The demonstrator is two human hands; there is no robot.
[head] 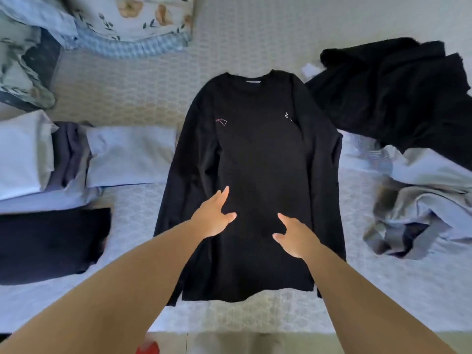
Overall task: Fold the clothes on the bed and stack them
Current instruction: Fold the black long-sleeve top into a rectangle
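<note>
A black long-sleeved shirt [258,154] lies flat on the bed [255,39], collar away from me, both sleeves laid down along its sides. My left hand [214,215] and my right hand [293,236] hover over the shirt's lower middle with fingers spread and hold nothing. Whether the palms touch the cloth I cannot tell. To the left sit folded pieces: a light blue one [130,154], a white one [20,154] and a dark navy one [51,244].
At the right lie unfolded clothes: a black heap [398,98] and a crumpled light blue and grey pile [421,200]. A floral pillow [132,19] and bunched bedding [23,72] fill the far left corner. The bed's near edge [255,325] runs below the shirt's hem.
</note>
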